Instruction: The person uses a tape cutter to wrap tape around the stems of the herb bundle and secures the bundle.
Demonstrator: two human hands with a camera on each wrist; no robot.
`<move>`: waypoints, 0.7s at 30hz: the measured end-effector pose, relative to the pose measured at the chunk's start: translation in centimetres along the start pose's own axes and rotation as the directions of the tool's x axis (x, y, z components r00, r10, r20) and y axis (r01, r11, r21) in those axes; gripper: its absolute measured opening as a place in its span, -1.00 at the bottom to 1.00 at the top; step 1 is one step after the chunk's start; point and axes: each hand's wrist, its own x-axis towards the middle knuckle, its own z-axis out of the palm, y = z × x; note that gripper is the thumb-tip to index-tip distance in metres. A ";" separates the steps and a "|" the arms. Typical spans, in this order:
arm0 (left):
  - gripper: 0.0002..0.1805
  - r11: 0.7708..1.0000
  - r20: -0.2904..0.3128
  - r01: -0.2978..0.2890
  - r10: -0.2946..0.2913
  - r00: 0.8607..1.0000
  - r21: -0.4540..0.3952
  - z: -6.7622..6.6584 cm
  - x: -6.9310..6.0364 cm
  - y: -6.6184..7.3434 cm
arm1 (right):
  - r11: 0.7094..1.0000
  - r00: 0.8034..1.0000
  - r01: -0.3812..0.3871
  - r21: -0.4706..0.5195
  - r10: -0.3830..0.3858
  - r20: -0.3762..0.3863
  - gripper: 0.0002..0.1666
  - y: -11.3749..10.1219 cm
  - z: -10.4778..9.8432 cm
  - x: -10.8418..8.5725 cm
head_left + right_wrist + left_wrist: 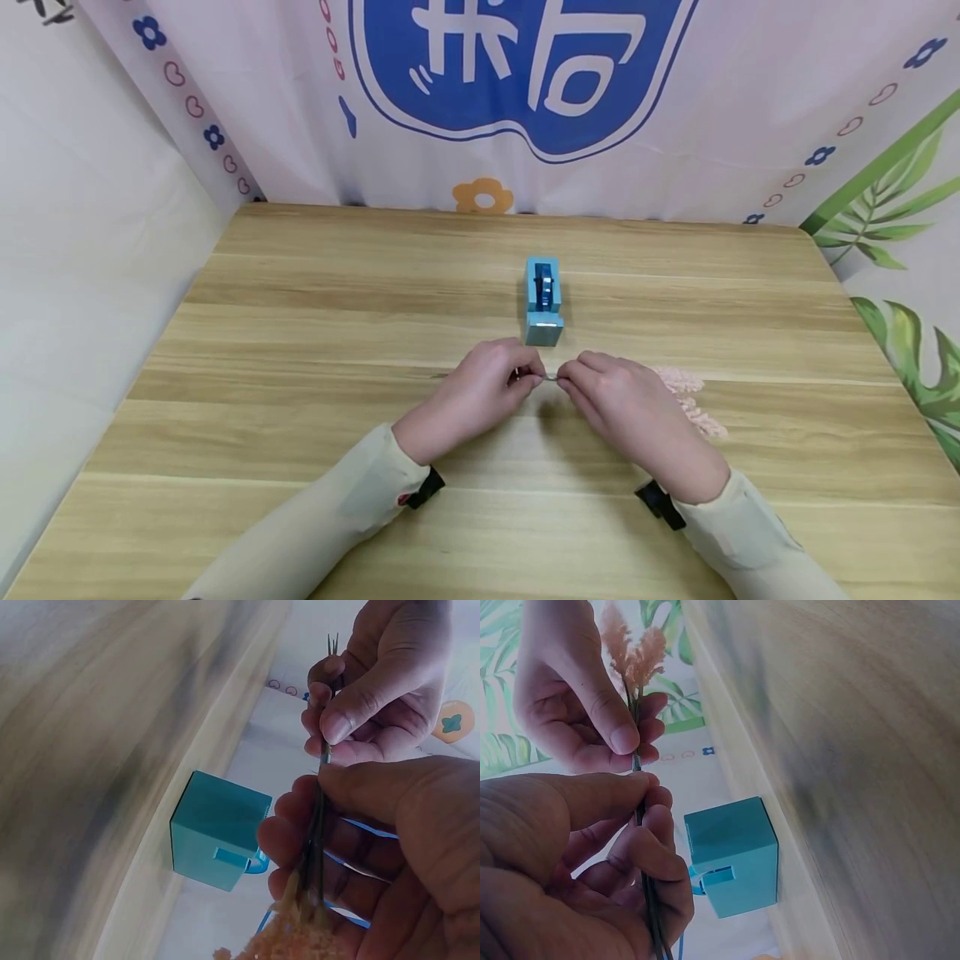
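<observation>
Two pale cloth sleeves (315, 517) came in from the bottom left and bottom right of the frame. Past them, in the middle, the left hand (476, 390) and the right hand (624, 402) pinched one bunch of thin, dark plant stems (316, 825), fingertips near each other. A small shiny bit showed between them, too small to name. Fluffy pale pink plant tops (703, 419) stuck out past the right hand, right of the middle. If one pinch went loose, the stems might have slid apart; if the hands bent them too hard, one might have snapped. Farther up, a light blue, boxy tape holder (543, 331) stood on the light brown wooden table (337, 292). White printed cloth (285, 100) hung at the top.
</observation>
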 end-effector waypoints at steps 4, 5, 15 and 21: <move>-0.89 1.000 0.001 0.014 -0.014 1.000 0.002 0.1 0.0 0.0 | 1.000 1.000 -0.008 0.011 0.008 0.005 -0.92 0.1 0.1 0.1; -0.89 1.000 0.002 0.017 -0.017 1.000 0.002 0.1 0.0 0.0 | 1.000 1.000 -0.009 0.015 0.009 0.003 -0.92 0.1 0.1 0.1; -0.87 0.999 0.047 0.052 -0.053 0.997 0.008 -0.1 0.0 0.1 | 0.999 1.000 0.002 0.036 -0.001 -0.014 -0.94 0.5 0.5 0.1; -0.90 0.999 0.035 0.048 -0.048 0.998 0.011 -0.1 0.1 0.1 | 0.998 1.000 -0.023 0.053 0.023 -0.002 -0.95 0.6 0.6 0.1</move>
